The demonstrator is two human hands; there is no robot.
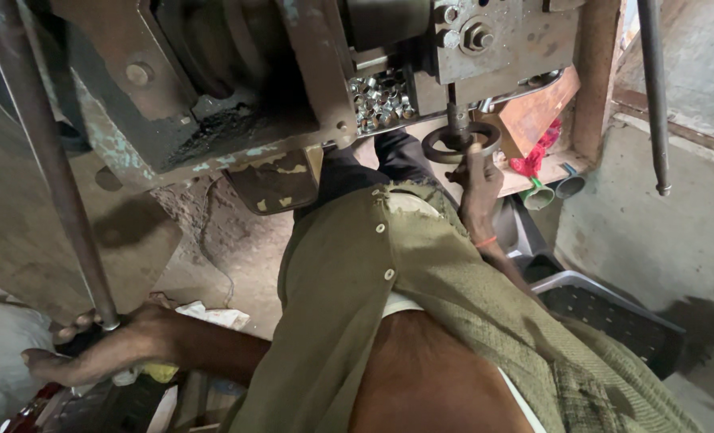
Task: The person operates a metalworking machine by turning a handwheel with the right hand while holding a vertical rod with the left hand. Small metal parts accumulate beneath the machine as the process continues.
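Head view: right hand [479, 180] clamped on a dark ring [459, 142] under the far press [485, 40], left hand [92, 349] gripping the near-left lever rod [48, 160]; pressed pieces [383, 100] already heaped behind.

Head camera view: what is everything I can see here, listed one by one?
machine: one, dark grey with flaking green paint, top
small metal rings: a heap, silvery, in a machine opening
ring-shaped part: one, dark, under the machine's vertical shaft
long rod: one, grey, slanting at left
second rod: one, grey, hanging at right
red cloth: one, on the ledge
crate: one, grey, lower right
shirt: olive, open
left hand: grips the long rod's lower end
right hand: touches the ring-shaped part
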